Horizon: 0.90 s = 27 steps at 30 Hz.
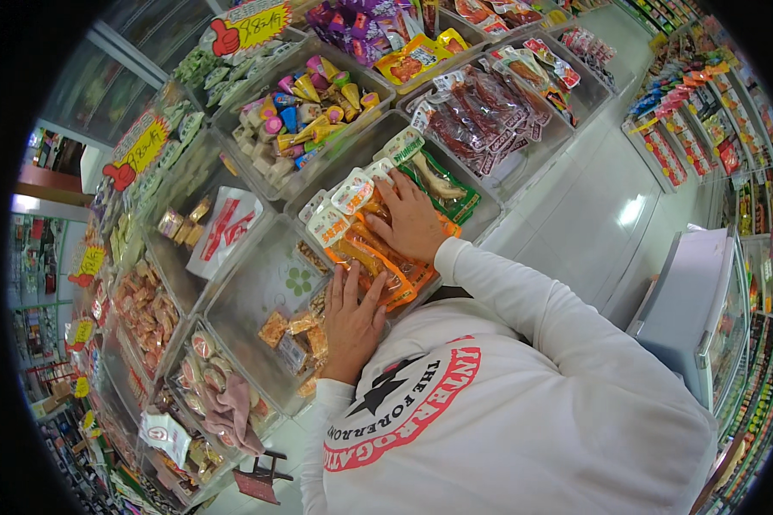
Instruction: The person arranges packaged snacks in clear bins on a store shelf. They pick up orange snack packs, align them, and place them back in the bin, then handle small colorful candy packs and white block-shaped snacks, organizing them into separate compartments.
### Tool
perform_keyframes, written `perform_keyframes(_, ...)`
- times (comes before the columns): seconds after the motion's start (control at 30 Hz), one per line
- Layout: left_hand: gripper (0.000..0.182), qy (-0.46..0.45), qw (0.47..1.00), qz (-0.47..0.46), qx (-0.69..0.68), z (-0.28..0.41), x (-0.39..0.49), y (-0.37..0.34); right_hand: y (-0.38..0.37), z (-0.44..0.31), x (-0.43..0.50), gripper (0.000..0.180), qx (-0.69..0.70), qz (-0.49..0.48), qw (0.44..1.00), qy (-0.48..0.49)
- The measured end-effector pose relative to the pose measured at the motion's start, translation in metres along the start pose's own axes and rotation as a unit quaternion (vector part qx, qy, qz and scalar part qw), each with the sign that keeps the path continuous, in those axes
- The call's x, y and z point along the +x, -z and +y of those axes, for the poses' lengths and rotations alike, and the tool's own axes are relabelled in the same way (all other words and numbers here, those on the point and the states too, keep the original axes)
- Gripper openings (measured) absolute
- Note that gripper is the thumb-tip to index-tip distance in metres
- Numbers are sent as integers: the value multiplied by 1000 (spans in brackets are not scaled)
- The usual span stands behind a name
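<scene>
Several orange snack packets (367, 241) with white header parts lie overlapping in a clear plastic bin (489, 212). My right hand (412, 219) lies palm down on their upper part, fingers apart. At their lower left edge rests my left hand (354, 315), its fingertips touching the packets and its wrist over the neighbouring bin's side. Green packets (441, 177) that show a pale foot-shaped snack lie in the same bin, just beyond my right hand. Wrapped crispy snack blocks (296, 341) are left of my left hand. Whether either hand grips a packet cannot be told.
Around them stand bins of cone-shaped sweets (309, 103), vacuum-packed dark red meat (470, 112) and biscuits (183, 222) beside a white and red bag (225, 232). A pink cloth (235, 415) drapes over a lower bin. A small stool (261, 479) and a freezer chest (683, 309) stand on the floor.
</scene>
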<state>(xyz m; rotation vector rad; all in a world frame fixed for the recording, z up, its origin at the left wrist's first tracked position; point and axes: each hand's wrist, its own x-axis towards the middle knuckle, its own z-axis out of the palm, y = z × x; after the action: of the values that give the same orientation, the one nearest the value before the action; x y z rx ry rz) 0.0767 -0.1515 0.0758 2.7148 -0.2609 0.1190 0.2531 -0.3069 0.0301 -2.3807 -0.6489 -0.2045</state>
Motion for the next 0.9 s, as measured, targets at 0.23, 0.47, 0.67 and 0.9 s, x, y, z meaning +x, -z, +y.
perform_keyframes(0.23,60,29,994,28,98,13,24,-3,-3,-2,16,69,14,-10,1000,-26)
perform_keyframes(0.47,58,29,987,51,146,12,16,-1,3,-3,3,67,23,41,999,-12)
perform_keyframes(0.67,56,-50,996,31,73,-1,22,-15,25,-10,-8,64,1,1,1000,26)
perform_keyframes(0.9,51,-100,991,80,30,-9,14,-22,48,4,-22,52,37,9,999,38)
